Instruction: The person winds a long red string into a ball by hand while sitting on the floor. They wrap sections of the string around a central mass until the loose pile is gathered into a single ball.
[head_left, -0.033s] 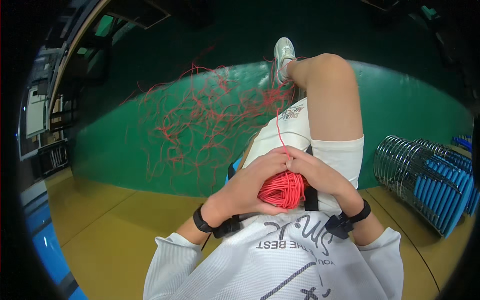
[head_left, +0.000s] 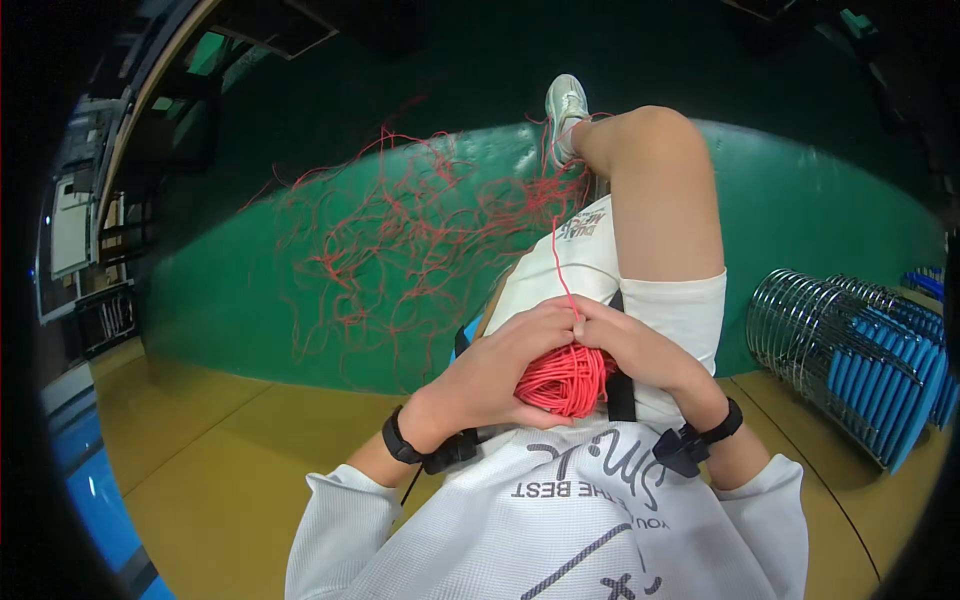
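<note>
A wound ball of red cord (head_left: 562,382) sits in front of my belly. My left hand (head_left: 492,368) is closed round its left side, the thumb beneath and the fingers over the top. At the upper right of the ball, my right hand (head_left: 640,347) is closed, its thumb and fingers pinching the cord where it reaches the winding. From there a single strand (head_left: 557,258) runs up over my white shorts toward the floor. Loose red cord (head_left: 540,197) lies in a wide tangle on the green floor, densest near my shoe.
My bent leg (head_left: 665,200) and light shoe (head_left: 567,100) stand beside the tangle, with some cord around the shoe. Stacked blue seats with metal frames (head_left: 870,385) are at the right. Green flooring (head_left: 220,330) meets yellow flooring (head_left: 230,450). Shelving or furniture lines the far left.
</note>
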